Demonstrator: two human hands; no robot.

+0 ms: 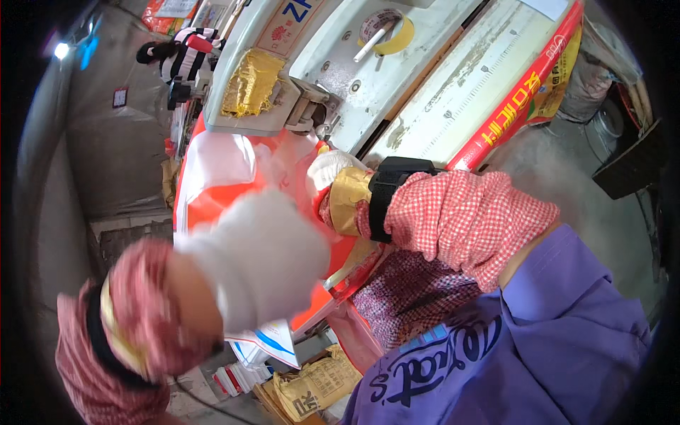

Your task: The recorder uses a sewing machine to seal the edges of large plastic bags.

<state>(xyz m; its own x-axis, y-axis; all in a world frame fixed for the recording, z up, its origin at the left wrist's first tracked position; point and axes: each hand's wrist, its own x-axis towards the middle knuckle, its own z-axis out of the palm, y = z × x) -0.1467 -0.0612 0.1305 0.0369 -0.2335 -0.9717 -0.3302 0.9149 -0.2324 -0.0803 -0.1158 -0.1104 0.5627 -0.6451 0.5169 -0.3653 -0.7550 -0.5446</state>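
Observation:
My left hand point(262, 255), in a white glove, is smeared by motion in front of red and white sheet material point(212, 202). Its fingers cannot be told apart. My right hand point(333, 170), also gloved in white, is by the working end of a large white sewing machine point(283, 28), at the far edge of the red material. The wrist hides most of it, so its grip does not show. Yellow tape point(251, 81) is wrapped on the machine's head, close to a metal needle and foot part point(312, 106).
On the machine bed lie a roll of yellow tape point(397, 37) and a white stick point(374, 42). A red and yellow printed strip point(520, 99) edges the white table at right. Below are a brown printed sack point(315, 386) and stacked packs point(241, 379). A dark board point(630, 159) stands far right.

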